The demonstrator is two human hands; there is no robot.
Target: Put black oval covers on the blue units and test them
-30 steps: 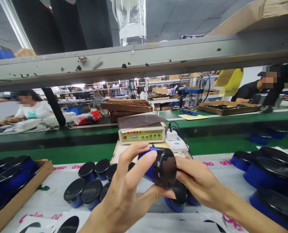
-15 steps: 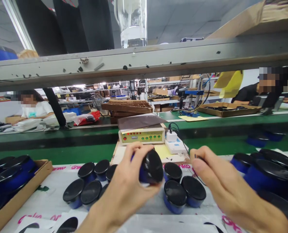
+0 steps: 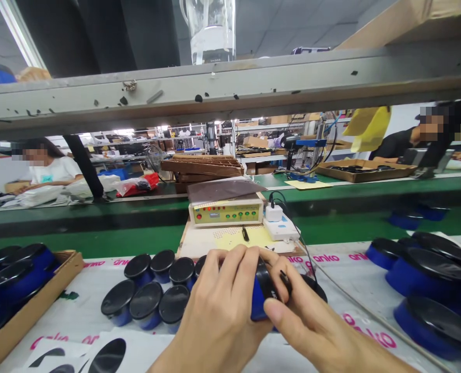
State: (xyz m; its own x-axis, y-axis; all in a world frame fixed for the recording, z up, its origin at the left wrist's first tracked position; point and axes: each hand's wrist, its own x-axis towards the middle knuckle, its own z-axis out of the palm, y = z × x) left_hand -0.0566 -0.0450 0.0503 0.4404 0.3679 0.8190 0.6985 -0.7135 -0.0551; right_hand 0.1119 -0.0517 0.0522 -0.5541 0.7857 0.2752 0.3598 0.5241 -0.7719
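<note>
My left hand (image 3: 224,295) is wrapped round a blue round housing with a black end (image 3: 262,295), held tilted on its side. White lettering shows on its black band. My right hand (image 3: 308,311) closes against the other side of this housing, fingers curled. A small dark piece (image 3: 285,281) sticks up between its thumb and fingers; its kind is hard to make out. Left of my hands, several like housings with glossy black tops (image 3: 147,304) stand in rows on the printed white sheet (image 3: 364,274). Another black top (image 3: 313,287) is partly hidden behind my right hand.
A cardboard tray (image 3: 69,261) of larger blue housings stands left; more large ones (image 3: 434,274) sit right. Ahead are a control box (image 3: 226,213), a white power strip (image 3: 282,229) and a trailing cable (image 3: 354,300). A metal shelf beam (image 3: 253,85) crosses above. Two people sit beyond.
My right hand has moved left and in to meet the housing in my left hand. The housing has come lower and turned, so its lettering shows. The view has shifted slightly.
</note>
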